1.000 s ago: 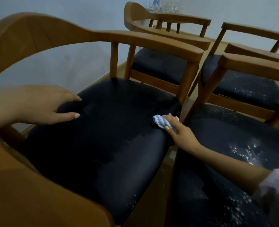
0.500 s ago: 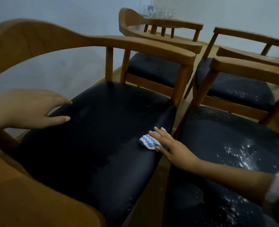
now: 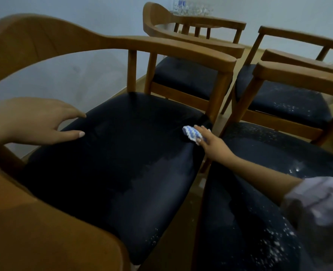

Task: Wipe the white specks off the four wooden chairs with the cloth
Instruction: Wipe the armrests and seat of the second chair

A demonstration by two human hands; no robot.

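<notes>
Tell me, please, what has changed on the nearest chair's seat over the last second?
The right hand drew the cloth toward the person along the right edge of the seat, then pushed it back to the far right corner beside the arm post, holding it throughout. The left hand stayed resting on the seat's left side; white specks remain at its near corner.

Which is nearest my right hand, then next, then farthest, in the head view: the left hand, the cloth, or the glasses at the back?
1. cloth, in the right hand, at the seat's right edge.
2. left hand, across the seat, on its left edge.
3. glasses, far back, at the view's top.
</notes>
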